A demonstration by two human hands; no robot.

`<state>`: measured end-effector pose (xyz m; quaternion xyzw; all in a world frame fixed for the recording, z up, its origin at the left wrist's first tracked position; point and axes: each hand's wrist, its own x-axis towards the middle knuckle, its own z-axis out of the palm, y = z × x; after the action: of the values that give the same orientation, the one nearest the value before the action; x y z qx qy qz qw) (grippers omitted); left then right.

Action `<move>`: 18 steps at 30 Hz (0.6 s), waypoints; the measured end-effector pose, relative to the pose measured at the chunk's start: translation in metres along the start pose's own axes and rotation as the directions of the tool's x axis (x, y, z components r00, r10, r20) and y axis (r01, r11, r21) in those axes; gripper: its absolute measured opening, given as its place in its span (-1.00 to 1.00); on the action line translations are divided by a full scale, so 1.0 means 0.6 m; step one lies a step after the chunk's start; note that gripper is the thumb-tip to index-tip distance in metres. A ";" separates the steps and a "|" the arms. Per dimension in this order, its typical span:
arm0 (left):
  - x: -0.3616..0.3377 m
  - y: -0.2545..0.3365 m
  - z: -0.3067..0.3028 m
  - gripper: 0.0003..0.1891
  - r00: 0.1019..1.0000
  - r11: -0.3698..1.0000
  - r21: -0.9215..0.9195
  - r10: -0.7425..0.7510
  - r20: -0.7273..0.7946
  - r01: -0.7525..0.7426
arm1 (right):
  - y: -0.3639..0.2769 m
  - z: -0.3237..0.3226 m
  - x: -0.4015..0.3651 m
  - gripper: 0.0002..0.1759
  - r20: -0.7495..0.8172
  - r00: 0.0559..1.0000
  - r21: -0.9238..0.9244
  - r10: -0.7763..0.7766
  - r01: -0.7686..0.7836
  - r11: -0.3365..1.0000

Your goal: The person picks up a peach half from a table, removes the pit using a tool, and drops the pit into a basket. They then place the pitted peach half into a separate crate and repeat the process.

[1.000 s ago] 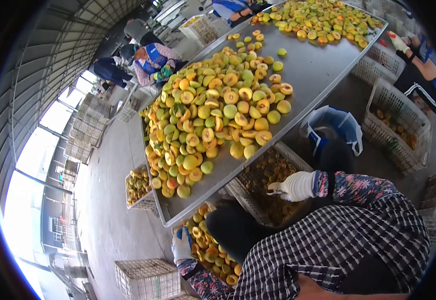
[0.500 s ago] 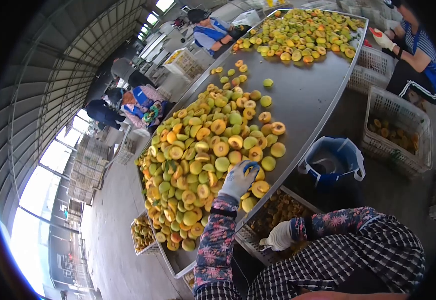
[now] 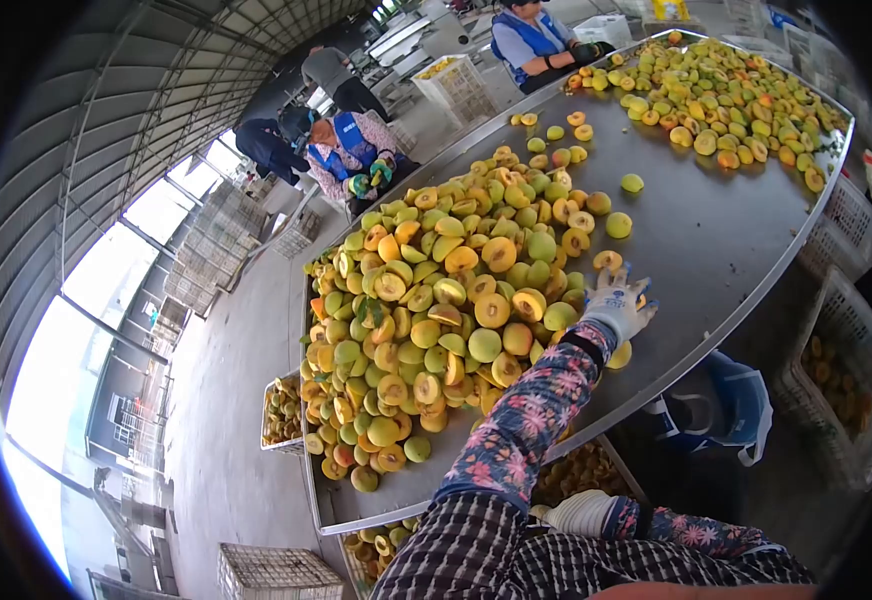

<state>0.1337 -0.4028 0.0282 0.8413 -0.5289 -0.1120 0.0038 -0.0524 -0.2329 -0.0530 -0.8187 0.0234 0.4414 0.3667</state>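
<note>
My left hand point(image 3: 618, 306), in a white glove with blue on the fingers, reaches over the right edge of a heap of yellow-green peaches point(image 3: 426, 320), many of them cut in half. Its fingers are spread, and the tips come right up to a peach half point(image 3: 608, 261). A few fruits lie under and beside the palm. Low near my lap is my right hand point(image 3: 581, 513), in a pale ribbed glove, beside a crate of cut peaches point(image 3: 586, 472) below the table edge. My left sleeve covers its fingers.
The metal table point(image 3: 691, 240) has a raised rim and a second peach heap point(image 3: 736, 100) at its far end. A blue bucket point(image 3: 721, 400) and white crates point(image 3: 846, 385) stand at the right. Co-workers in blue vests point(image 3: 531, 45) work across the table and at the left.
My left hand has moved forward and right along the heap with its fingers spreading. My right hand has slipped partly behind my left sleeve. The view has turned left.
</note>
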 end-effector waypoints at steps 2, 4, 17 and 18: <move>0.006 -0.012 0.002 -0.34 0.997 0.998 0.013 -0.062 0.055 0.061 | 0.013 0.011 0.016 -0.27 -0.010 0.998 -0.031 -0.064 0.063 0.998; 0.004 -0.015 0.009 -0.32 0.993 0.994 0.032 -0.108 0.055 0.107 | 0.039 0.047 0.081 -0.34 -0.014 0.997 -0.038 -0.070 0.069 0.997; -0.114 -0.060 0.007 -0.34 0.974 0.996 0.074 0.025 0.227 -0.043 | -0.024 0.027 0.029 0.04 0.106 0.993 -0.014 0.050 -0.049 0.999; -0.126 -0.061 0.000 -0.32 0.974 0.994 0.096 0.030 0.223 -0.053 | -0.027 0.027 0.024 0.04 0.087 0.995 -0.016 0.051 -0.049 0.999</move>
<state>0.1348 -0.3191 0.0374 0.8114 -0.5485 -0.1780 -0.0954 -0.0488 -0.2068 -0.0598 -0.8002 0.0249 0.4859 0.3506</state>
